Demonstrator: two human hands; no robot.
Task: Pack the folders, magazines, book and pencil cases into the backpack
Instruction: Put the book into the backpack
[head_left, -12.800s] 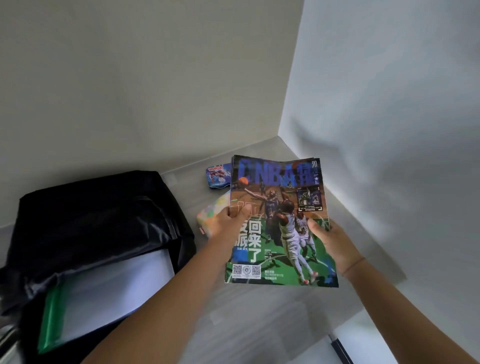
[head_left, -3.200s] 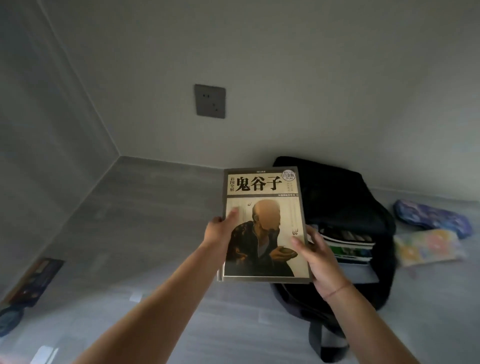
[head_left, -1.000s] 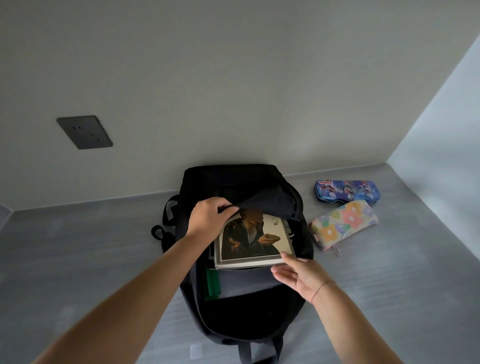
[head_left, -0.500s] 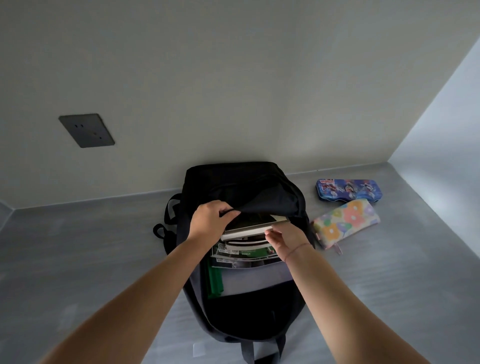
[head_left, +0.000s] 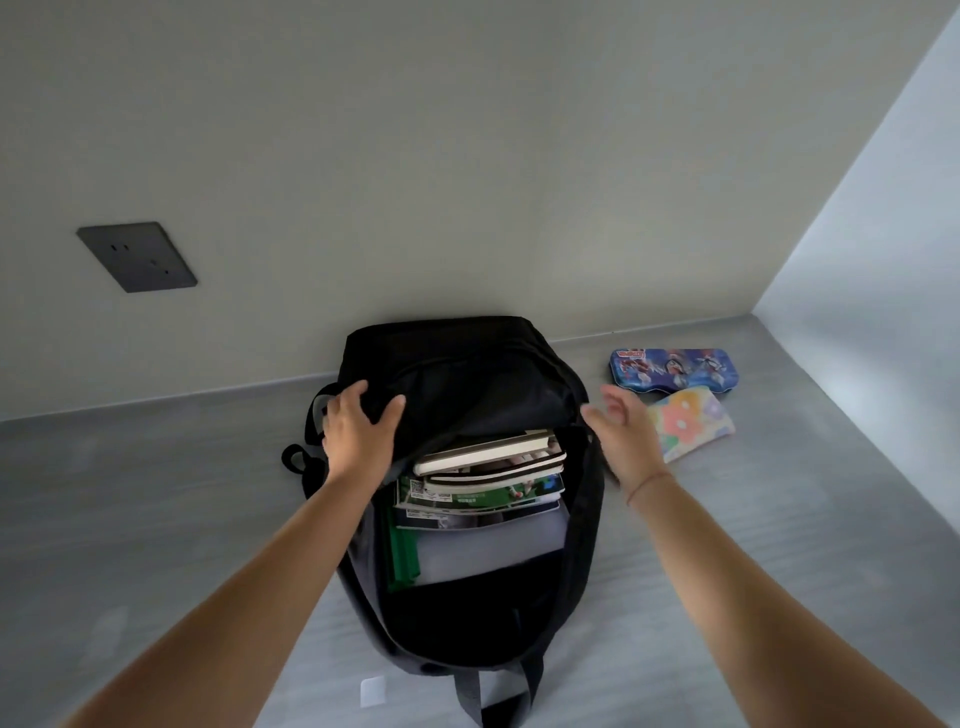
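Head, left hand (head_left: 358, 431) on backpack (head_left: 467, 374), book (head_left: 483, 454) inside

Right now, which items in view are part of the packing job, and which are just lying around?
Job: black backpack, book, magazines, green folder, blue cartoon-print pencil case, floral pencil case.
Lying about: wall socket, white scrap on the floor.

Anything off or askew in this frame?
Nothing spilled or damaged. The book and magazines sit fanned unevenly, their ends poking out of the open backpack rather than fully in. The blue pencil case and floral pencil case lie outside, to its right.
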